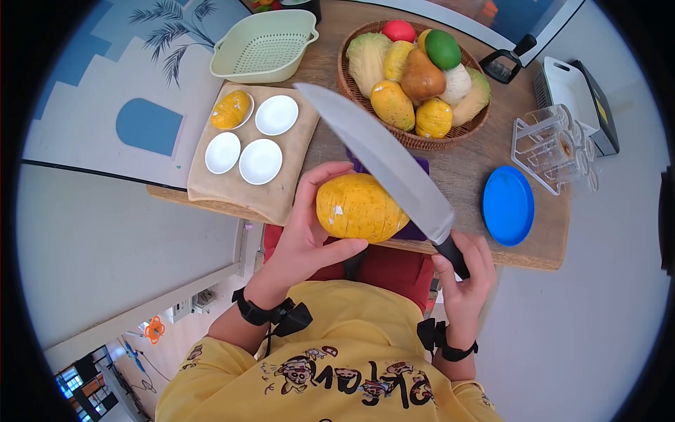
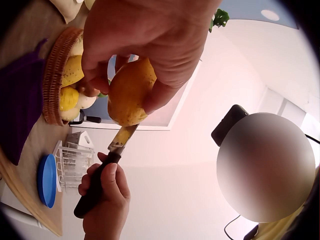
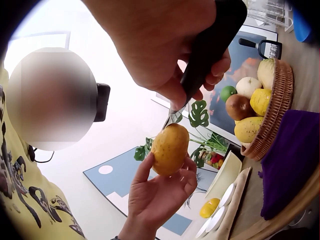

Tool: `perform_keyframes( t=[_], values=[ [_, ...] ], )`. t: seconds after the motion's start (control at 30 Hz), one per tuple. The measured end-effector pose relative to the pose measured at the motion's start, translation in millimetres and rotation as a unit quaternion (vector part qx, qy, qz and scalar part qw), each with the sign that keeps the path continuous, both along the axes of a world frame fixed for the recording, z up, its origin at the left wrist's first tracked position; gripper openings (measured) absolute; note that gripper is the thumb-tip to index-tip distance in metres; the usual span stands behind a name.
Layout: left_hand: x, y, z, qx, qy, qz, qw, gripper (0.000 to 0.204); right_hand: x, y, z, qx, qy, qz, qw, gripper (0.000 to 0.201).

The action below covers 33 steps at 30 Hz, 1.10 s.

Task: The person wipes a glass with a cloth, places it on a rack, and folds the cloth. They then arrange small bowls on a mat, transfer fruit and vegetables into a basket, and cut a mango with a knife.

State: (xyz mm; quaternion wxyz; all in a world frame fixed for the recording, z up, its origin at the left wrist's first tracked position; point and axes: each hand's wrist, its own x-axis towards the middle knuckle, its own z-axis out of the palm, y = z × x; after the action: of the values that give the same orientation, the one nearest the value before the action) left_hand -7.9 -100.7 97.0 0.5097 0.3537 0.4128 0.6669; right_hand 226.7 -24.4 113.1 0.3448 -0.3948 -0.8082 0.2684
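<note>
My left hand [image 1: 301, 243] holds a yellow mango-like fruit [image 1: 355, 211] up in front of the body, thumb along its near side and fingers round its far side. Thin lines run across the fruit's skin. A large kitchen knife [image 1: 380, 158] is in my right hand [image 1: 470, 281], fingers wrapped round its black handle [image 2: 95, 192]. The broad blade slants up and left and overlaps the fruit's right end in the head view. Both wrist views show the blade's base right at the end of the fruit [image 3: 170, 149]. Below lies a purple cloth [image 2: 20, 100], partly hidden.
A wicker basket [image 1: 342, 74] of fruit stands at the back. To the left, a tan board [image 1: 200, 184] bears several white dishes [image 1: 261, 162] and another yellow fruit [image 1: 230, 110], with a green colander [image 1: 232, 56] behind. At right are a blue plate [image 1: 508, 205] and a glass rack [image 1: 538, 165].
</note>
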Motion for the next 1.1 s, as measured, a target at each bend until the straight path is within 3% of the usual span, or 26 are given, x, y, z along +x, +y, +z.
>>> perform_keyframes(
  t=[0.1, 0.2, 0.27, 0.37, 0.43, 0.57, 0.6, 0.67, 0.7, 0.8, 0.9, 1.0, 1.1],
  values=[
    [5.5, 0.1, 3.6, -0.011, -0.091, 0.023, 0.996, 0.084, 0.0, -0.5, 1.2, -0.016, 0.004, -0.009, 1.000, 0.035],
    [-4.5, -2.6, -5.5, -0.039, -0.049, -0.011, 0.998, 0.077, -2.6, -6.0, 7.2, 0.013, 0.004, 0.067, 0.998, 0.036],
    [3.0, 0.3, -7.0, -0.072, -0.092, 0.035, 0.993, 0.074, -3.0, -9.7, 8.6, 0.006, -0.025, 0.111, 0.994, 0.037],
    [3.8, -3.1, -7.7, -0.093, -0.104, 0.061, 0.988, 0.073, -3.9, -5.9, 3.5, 0.029, -0.014, 0.082, 0.996, 0.037],
    [3.5, -4.4, -3.6, -0.049, -0.120, 0.023, 0.991, 0.071, -2.2, -2.0, 0.7, 0.034, -0.009, 0.038, 0.999, 0.039],
    [3.6, -8.6, -7.4, -0.049, -0.157, -0.014, 0.986, 0.072, 0.0, -1.3, 2.2, 0.023, -0.012, 0.027, 0.999, 0.040],
    [3.9, -9.2, -9.7, -0.067, -0.168, -0.019, 0.983, 0.071, -1.6, -2.4, 5.1, 0.029, -0.006, 0.063, 0.998, 0.040],
    [3.5, -1.3, -6.7, -0.059, -0.136, -0.031, 0.989, 0.068, -3.2, -5.3, 6.5, 0.034, 0.000, 0.097, 0.995, 0.040],
    [2.3, -1.4, -5.4, -0.054, -0.068, -0.038, 0.995, 0.069, -3.0, -7.9, 6.1, 0.021, -0.004, 0.112, 0.994, 0.041],
    [0.2, -1.1, -4.1, -0.053, -0.117, -0.063, 0.990, 0.073, -2.9, -7.9, 2.2, 0.009, -0.008, 0.117, 0.993, 0.039],
    [3.3, -4.8, -1.3, -0.047, -0.107, -0.054, 0.992, 0.076, -2.4, -4.0, -1.8, -0.016, 0.008, 0.019, 1.000, 0.035],
    [1.5, -5.8, -1.5, -0.046, -0.091, -0.053, 0.993, 0.078, 0.4, -1.4, -4.0, 0.000, 0.006, 0.006, 1.000, 0.037],
    [0.5, -6.2, -9.4, -0.067, -0.065, -0.035, 0.995, 0.076, -1.5, -5.0, 6.8, 0.028, -0.009, 0.073, 0.997, 0.039]
  ],
)
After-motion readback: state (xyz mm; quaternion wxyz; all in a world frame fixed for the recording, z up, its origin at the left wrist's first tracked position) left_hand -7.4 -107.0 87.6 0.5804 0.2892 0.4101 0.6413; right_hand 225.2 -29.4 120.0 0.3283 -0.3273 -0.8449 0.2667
